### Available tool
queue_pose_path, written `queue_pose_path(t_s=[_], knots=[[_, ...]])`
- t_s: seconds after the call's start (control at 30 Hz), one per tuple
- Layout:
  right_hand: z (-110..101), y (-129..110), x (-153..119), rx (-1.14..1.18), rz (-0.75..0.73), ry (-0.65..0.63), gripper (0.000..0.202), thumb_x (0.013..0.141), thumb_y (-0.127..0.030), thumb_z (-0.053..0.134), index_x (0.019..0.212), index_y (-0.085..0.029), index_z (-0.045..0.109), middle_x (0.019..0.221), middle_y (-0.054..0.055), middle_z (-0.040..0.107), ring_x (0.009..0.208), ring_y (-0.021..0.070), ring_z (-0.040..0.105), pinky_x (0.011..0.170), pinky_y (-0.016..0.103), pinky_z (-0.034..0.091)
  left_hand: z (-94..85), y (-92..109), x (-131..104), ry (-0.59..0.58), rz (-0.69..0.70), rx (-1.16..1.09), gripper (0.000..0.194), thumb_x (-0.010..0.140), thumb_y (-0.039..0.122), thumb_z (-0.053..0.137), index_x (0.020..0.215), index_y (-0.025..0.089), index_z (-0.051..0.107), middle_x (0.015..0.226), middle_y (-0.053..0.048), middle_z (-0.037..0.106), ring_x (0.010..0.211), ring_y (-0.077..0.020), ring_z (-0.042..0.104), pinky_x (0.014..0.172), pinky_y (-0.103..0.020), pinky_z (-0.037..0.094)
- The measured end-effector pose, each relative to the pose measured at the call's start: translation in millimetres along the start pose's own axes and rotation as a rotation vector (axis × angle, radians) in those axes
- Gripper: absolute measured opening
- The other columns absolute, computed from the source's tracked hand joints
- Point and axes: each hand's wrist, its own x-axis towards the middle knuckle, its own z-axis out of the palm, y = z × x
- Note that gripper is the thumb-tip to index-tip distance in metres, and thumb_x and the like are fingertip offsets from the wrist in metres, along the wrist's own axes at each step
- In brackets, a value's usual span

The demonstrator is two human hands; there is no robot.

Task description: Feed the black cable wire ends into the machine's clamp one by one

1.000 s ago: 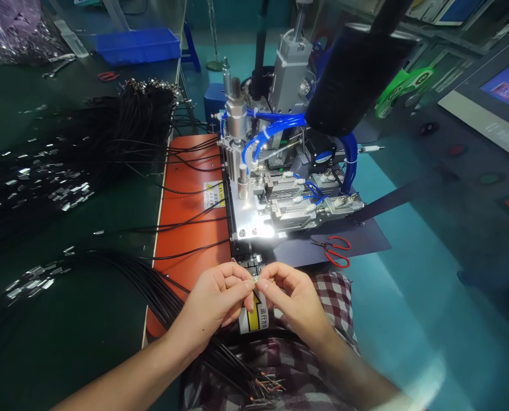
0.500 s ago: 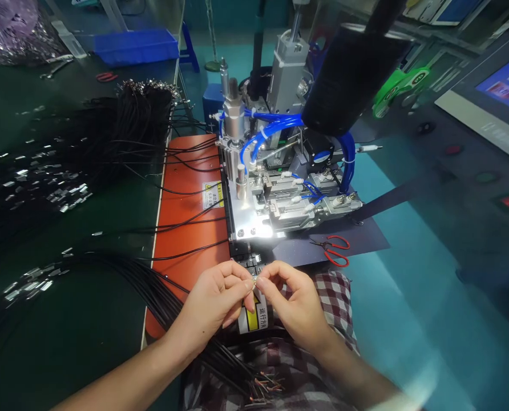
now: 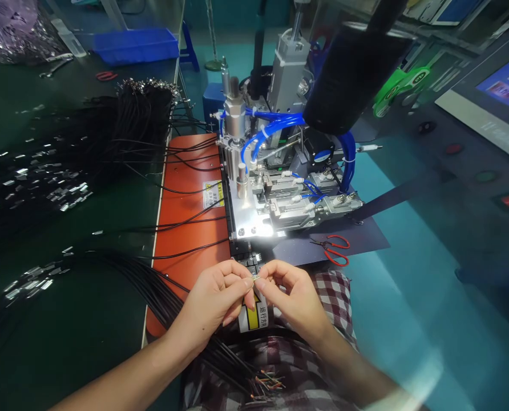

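In the head view, my left hand (image 3: 220,294) and my right hand (image 3: 291,294) meet fingertip to fingertip in front of the machine. Thumb and forefinger of each are pinched together. Between them show thin, pale wire ends (image 3: 255,279); the rest of the piece is hidden by the fingers. A bundle of black cables (image 3: 152,285) passes under my left wrist, its stripped, coppery ends (image 3: 267,383) resting on the checked cloth at my lap. Just beyond my fingertips lies a small clamp track (image 3: 251,260) at the machine's near end.
The machine (image 3: 254,211) has metal cylinders and blue air tubes. Several black cables cross its orange side plate (image 3: 190,222). Red-handled scissors (image 3: 336,250) lie on the right plate. Cable heaps (image 3: 147,114) and a blue tray (image 3: 136,47) occupy the left table. A black cylinder (image 3: 352,80) hangs overhead.
The fingertips have parted very slightly, and more of the thin wire ends shows between them. My right hand has shifted a touch; the machine and cables look the same.
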Motion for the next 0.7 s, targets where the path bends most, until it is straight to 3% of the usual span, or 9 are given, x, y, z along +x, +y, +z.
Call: queue_pose_path(t_s=[0.7], knots=[[-0.4, 2.6, -1.6, -0.007, -0.012, 0.02, 0.013, 0.075, -0.025, 0.062, 0.07, -0.014, 0.057, 0.058, -0.004, 0.048, 0.051, 0.0084, 0.042, 0.051, 0.022, 0.035, 1.2, 0.0, 0.2, 0.006, 0.0, -0.008, 0.013, 0.084, 0.027, 0.053, 0.079, 0.015, 0.05, 0.056, 0.003, 0.058, 0.034, -0.0018, 0.029, 0.036, -0.018, 0.017]])
